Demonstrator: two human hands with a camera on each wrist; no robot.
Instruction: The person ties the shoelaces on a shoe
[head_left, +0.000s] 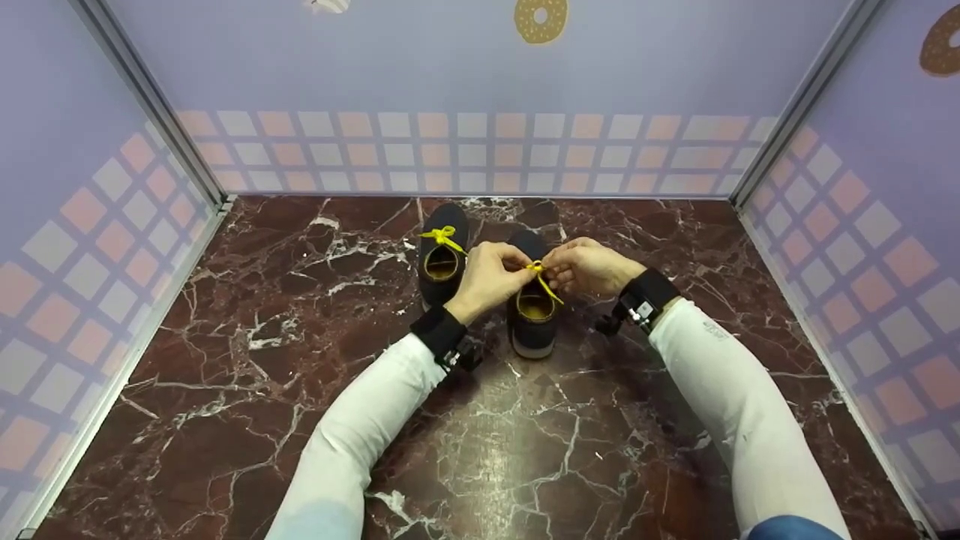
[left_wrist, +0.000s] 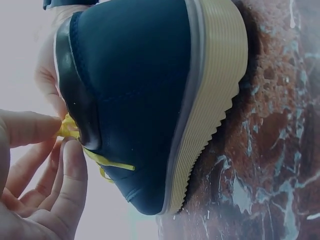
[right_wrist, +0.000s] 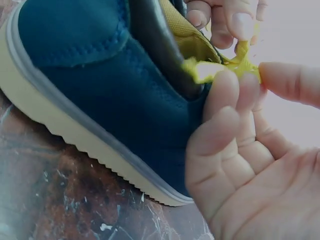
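Note:
Two dark shoes stand side by side, toes pointing away. Over the right shoe [head_left: 533,334] both hands meet at its yellow shoelace [head_left: 552,291]. My left hand [head_left: 487,279] pinches the lace between thumb and forefinger; in the left wrist view the yellow lace [left_wrist: 70,127] shows at those fingertips. From the other side my right hand [head_left: 592,266] pinches the same lace, its thumb and fingertips closing on the yellow knot [right_wrist: 240,65] in the right wrist view. A loose lace end hangs over the shoe's opening. The left shoe [head_left: 437,292] carries a tied yellow bow [head_left: 444,237].
The shoes stand on a dark red marbled surface [head_left: 247,420] with white veins. A lilac back wall [head_left: 420,67] with pink and white squares rises behind them, and similar panels [head_left: 97,247] flank both sides. Each wrist wears a black camera strap [head_left: 651,292].

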